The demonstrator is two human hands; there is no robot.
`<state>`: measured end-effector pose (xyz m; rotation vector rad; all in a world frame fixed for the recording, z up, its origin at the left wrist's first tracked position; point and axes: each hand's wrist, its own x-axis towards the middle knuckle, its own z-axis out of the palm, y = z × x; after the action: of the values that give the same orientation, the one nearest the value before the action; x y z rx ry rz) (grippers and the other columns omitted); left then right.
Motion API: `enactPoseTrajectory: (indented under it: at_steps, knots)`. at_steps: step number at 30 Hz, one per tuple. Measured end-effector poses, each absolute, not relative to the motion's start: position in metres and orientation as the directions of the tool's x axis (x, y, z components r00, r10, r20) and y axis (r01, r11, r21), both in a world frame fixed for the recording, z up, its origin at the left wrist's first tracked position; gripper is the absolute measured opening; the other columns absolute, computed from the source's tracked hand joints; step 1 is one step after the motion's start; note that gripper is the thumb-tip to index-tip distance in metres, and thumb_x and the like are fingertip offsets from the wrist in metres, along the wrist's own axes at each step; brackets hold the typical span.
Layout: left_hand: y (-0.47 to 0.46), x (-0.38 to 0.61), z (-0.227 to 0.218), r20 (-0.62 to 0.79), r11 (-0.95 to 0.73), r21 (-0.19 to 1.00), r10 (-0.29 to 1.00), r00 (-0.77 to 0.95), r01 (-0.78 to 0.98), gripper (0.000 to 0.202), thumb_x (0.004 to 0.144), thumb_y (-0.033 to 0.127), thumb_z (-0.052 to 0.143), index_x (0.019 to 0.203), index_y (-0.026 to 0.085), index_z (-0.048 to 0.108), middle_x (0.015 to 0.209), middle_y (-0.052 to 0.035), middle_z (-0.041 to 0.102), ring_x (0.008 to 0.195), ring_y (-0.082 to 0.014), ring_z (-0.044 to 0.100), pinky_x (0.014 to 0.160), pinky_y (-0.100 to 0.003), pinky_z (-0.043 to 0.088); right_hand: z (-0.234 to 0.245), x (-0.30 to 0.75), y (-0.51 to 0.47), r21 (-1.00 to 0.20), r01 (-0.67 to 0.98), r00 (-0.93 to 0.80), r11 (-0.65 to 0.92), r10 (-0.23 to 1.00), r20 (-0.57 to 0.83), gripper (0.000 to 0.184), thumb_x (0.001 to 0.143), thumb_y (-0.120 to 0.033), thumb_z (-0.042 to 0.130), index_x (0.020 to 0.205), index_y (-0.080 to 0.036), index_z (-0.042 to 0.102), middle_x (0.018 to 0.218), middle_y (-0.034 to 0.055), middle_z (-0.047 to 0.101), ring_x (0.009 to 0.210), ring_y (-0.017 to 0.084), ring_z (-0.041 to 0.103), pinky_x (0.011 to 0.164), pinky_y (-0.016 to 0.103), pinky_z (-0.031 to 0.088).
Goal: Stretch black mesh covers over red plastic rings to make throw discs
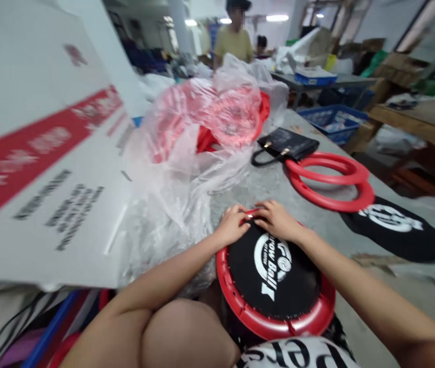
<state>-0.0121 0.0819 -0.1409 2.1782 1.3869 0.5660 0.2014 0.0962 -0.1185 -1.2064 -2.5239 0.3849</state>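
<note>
A round red ring with a black fabric disc (pixel 297 286) stretched across it leans toward my body at the table's near edge. White lettering, partly reading "row Ball", runs over the black face. My left hand (pixel 233 224) grips the ring's far rim, its fingers curled over the edge. Right beside it my right hand (pixel 276 219) pinches the same stretch of rim and fabric. Exactly what the fingertips press on is partly hidden. To the right lie two loose red rings (pixel 332 205) and a black fabric disc (pixel 397 230) with a white print.
Clear plastic wrap (pixel 186 189) with red rings inside covers the left and back of the table. A white carton (pixel 48 153) stands at left. A black bag (pixel 288 143) touches the loose rings. Beyond are a blue crate (pixel 334 120) and a person (pixel 234 43).
</note>
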Motion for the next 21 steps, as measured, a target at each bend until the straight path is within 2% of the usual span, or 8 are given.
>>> enactPoseTrajectory:
  at_steps: [2,4,7,11,15,18,20,21]
  knots:
    - [0.08,-0.01,-0.142,0.084,-0.366,0.592,0.914,0.396,0.718,0.021,0.089,0.029,0.065,0.108,0.024,0.073,0.131,-0.0066,0.06,0.121,-0.029,0.055,0.111,-0.048,0.042,-0.125,0.204,0.09,-0.281,0.736,-0.599,0.616,0.786,0.152,0.035,0.096,-0.034,0.059,0.129,-0.025,0.069,0.134,0.0144,0.064,0.12,0.033,0.059,0.103,0.053,0.048]
    - [0.082,-0.009,-0.144,0.099,-0.356,0.585,0.923,0.371,0.729,0.022,0.089,0.029,0.065,0.108,0.023,0.073,0.133,-0.007,0.059,0.121,-0.0299,0.055,0.111,-0.049,0.043,-0.134,0.209,0.091,-0.241,0.761,-0.578,0.602,0.799,0.169,0.04,0.096,-0.037,0.058,0.134,-0.026,0.066,0.137,0.0157,0.063,0.122,0.035,0.058,0.102,0.055,0.049]
    - [0.087,-0.009,-0.142,0.095,-0.309,0.587,0.944,0.315,0.748,0.021,0.09,0.029,0.065,0.108,0.021,0.072,0.135,-0.0081,0.058,0.124,-0.0299,0.054,0.113,-0.046,0.042,-0.14,0.222,0.1,-0.282,0.752,-0.564,0.595,0.803,0.19,0.045,0.098,-0.042,0.054,0.137,-0.023,0.064,0.139,0.017,0.063,0.123,0.035,0.059,0.106,0.054,0.049]
    - [0.095,-0.011,-0.136,0.07,-0.174,0.586,0.984,0.165,0.791,0.019,0.089,0.02,0.065,0.108,0.018,0.07,0.129,-0.0097,0.06,0.124,-0.0274,0.055,0.113,-0.041,0.042,-0.135,0.249,0.109,-0.342,0.783,-0.502,0.52,0.852,0.147,0.048,0.097,-0.044,0.054,0.136,-0.019,0.064,0.137,0.0176,0.065,0.123,0.035,0.062,0.108,0.053,0.049]
    - [0.111,-0.016,-0.135,0.032,-0.097,0.574,0.995,0.095,0.813,0.022,0.088,0.018,0.067,0.11,0.018,0.069,0.127,-0.0098,0.06,0.123,-0.0263,0.056,0.113,-0.04,0.041,-0.115,0.282,0.124,-0.363,0.839,-0.377,0.405,0.914,0.148,0.047,0.098,-0.043,0.052,0.135,-0.017,0.062,0.136,0.0154,0.066,0.125,0.03,0.062,0.11,0.043,0.048]
    - [0.117,-0.017,-0.138,0.003,-0.078,0.549,0.996,0.092,0.832,0.025,0.09,0.021,0.065,0.114,0.018,0.07,0.126,-0.0102,0.061,0.123,-0.0269,0.056,0.113,-0.04,0.041,-0.097,0.312,0.145,-0.174,0.959,-0.17,0.222,0.948,0.268,0.048,0.097,-0.036,0.052,0.137,-0.011,0.06,0.138,0.0202,0.063,0.128,0.034,0.058,0.11,0.045,0.044]
    - [0.117,-0.017,-0.14,-0.011,-0.068,0.527,0.996,0.087,0.847,0.026,0.092,0.023,0.063,0.117,0.018,0.07,0.125,-0.0107,0.062,0.122,-0.0273,0.056,0.113,-0.04,0.04,-0.087,0.333,0.163,0.0,0.994,-0.101,0.108,0.933,0.345,0.054,0.094,-0.03,0.053,0.143,-0.007,0.053,0.148,0.0232,0.054,0.135,0.038,0.051,0.113,0.049,0.038]
    - [0.117,-0.017,-0.14,-0.014,-0.066,0.516,0.996,0.085,0.854,0.027,0.092,0.024,0.062,0.118,0.018,0.07,0.125,-0.0108,0.063,0.122,-0.0274,0.056,0.112,-0.04,0.04,-0.084,0.342,0.172,0.067,0.996,-0.081,0.062,0.939,0.335,0.056,0.092,-0.027,0.054,0.145,-0.007,0.051,0.15,0.0237,0.053,0.136,0.038,0.05,0.114,0.051,0.035]
